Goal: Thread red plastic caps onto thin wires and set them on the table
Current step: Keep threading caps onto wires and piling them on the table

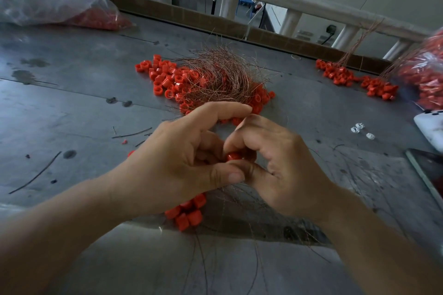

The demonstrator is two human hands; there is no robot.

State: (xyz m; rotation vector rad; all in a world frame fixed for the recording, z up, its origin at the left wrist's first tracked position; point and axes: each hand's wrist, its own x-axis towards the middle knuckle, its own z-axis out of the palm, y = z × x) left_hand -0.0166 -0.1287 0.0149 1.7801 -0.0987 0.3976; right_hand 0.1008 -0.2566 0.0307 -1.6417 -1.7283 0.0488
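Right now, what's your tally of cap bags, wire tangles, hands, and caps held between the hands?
clear bags of caps: 2
wire tangle on the middle pile: 1
hands: 2
red cap pinched between the hands: 1
Total: 6

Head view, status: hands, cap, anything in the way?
Both pinching one red cap: left hand, right hand. Beneath left hand, cap cluster. Beyond, pile of caps and wire, not blocking.
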